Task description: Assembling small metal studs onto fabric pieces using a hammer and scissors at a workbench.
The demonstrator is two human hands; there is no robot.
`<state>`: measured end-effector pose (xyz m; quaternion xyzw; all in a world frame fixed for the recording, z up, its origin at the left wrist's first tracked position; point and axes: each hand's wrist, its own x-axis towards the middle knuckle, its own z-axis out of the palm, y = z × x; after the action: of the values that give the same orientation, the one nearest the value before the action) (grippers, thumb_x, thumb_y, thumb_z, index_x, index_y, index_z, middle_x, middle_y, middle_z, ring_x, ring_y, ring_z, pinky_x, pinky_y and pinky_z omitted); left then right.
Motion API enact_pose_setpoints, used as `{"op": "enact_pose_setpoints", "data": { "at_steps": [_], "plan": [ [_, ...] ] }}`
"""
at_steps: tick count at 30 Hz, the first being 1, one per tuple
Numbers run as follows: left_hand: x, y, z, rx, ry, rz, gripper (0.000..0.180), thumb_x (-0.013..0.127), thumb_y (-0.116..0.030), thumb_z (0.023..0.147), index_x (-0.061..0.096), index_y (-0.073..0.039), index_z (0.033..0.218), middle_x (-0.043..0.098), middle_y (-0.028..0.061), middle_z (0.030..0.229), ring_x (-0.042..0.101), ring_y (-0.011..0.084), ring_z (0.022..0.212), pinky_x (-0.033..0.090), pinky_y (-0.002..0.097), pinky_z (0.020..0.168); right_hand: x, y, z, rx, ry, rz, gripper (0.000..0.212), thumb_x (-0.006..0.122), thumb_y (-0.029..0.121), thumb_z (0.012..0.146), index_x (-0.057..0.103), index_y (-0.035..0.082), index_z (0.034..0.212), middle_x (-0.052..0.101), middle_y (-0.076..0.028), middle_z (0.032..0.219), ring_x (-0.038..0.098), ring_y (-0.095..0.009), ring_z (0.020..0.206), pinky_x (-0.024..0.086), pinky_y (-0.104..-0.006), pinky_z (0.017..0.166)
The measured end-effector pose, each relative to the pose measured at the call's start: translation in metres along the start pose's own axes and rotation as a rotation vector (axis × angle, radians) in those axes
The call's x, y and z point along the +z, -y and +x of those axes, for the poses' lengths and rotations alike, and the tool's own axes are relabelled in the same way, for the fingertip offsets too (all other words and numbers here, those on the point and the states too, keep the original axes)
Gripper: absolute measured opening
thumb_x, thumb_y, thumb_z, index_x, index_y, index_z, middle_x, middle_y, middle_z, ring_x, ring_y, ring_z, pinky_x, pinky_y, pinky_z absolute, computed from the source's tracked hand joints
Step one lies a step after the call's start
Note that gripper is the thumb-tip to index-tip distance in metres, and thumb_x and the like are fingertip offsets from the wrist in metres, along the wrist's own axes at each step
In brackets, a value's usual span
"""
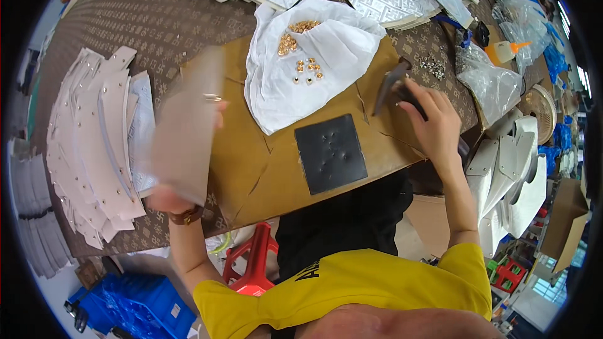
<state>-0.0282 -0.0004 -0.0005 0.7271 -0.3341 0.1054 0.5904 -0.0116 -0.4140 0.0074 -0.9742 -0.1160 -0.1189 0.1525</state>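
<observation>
Head view: left hand [168,199] grasps a blurred grey-brown curved panel [186,127] at the surface's left edge, while right hand [433,127] clenches a dark hammer [391,85], seemingly between rivet-setting strikes; the panel wants laying on the black square pad [330,152].

Black pad [330,153] lies before cloth [301,69], between both hands.

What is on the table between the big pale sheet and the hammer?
The head view shows a white cloth with small gold studs, between the pale sheet and hammer.
</observation>
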Motion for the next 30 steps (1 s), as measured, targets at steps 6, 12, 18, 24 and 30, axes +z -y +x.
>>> {"op": "enact_pose_setpoints", "data": {
  "at_steps": [6,12,18,24,30],
  "plan": [
    [-0.007,0.007,-0.012,-0.190,-0.407,-1.424,0.072,0.052,-0.062,0.096,0.047,-0.019,0.153,0.050,0.0090,0.151,0.049,0.0440,0.121,0.044,0.0513,0.086,0.039,0.061,0.044,-0.452,-0.168,0.226,0.021,0.077,0.007,0.087,0.076,0.008,0.109,0.068,-0.002,0.100,0.064,-0.026,0.094,0.049,-0.0382,0.081],
    [0.006,0.023,-0.008,-0.317,-0.373,-1.417,0.068,0.048,-0.061,0.098,0.049,-0.018,0.151,0.051,0.0087,0.150,0.049,0.0442,0.120,0.045,0.0518,0.088,0.090,0.071,0.062,-0.518,-0.108,0.040,0.012,0.077,0.011,0.087,0.074,0.009,0.098,0.063,-0.003,0.095,0.062,-0.024,0.095,0.045,-0.0367,0.082],
    [0.002,0.013,-0.004,-0.373,-0.445,-1.361,0.068,0.046,-0.061,0.099,0.050,-0.018,0.151,0.052,0.0097,0.149,0.052,0.0431,0.117,0.047,0.0505,0.087,0.064,0.078,0.042,-0.517,-0.009,0.225,0.012,0.077,0.010,0.084,0.070,0.008,0.093,0.062,-0.003,0.096,0.061,-0.023,0.093,0.045,-0.0365,0.081],
    [-0.036,-0.006,-0.021,-0.309,-0.495,-0.732,0.071,0.060,-0.058,0.093,0.056,-0.012,0.146,0.054,0.0206,0.144,0.056,0.0415,0.119,0.049,0.0479,0.088,0.048,0.081,-0.005,-0.676,0.109,0.330,0.019,0.077,0.007,0.080,0.072,0.006,0.099,0.063,-0.004,0.096,0.062,-0.025,0.087,0.046,-0.0371,0.075],
    [0.020,-0.019,0.014,-0.024,0.006,0.385,0.052,0.083,-0.039,0.074,0.077,-0.012,0.118,0.057,0.0193,0.142,0.055,0.0338,0.123,0.048,0.0463,0.100,0.047,0.068,-0.019,-0.702,0.043,0.312,0.031,0.079,0.005,0.077,0.075,0.006,0.107,0.066,-0.006,0.099,0.064,-0.026,0.085,0.049,-0.0374,0.074]
  ]
}}
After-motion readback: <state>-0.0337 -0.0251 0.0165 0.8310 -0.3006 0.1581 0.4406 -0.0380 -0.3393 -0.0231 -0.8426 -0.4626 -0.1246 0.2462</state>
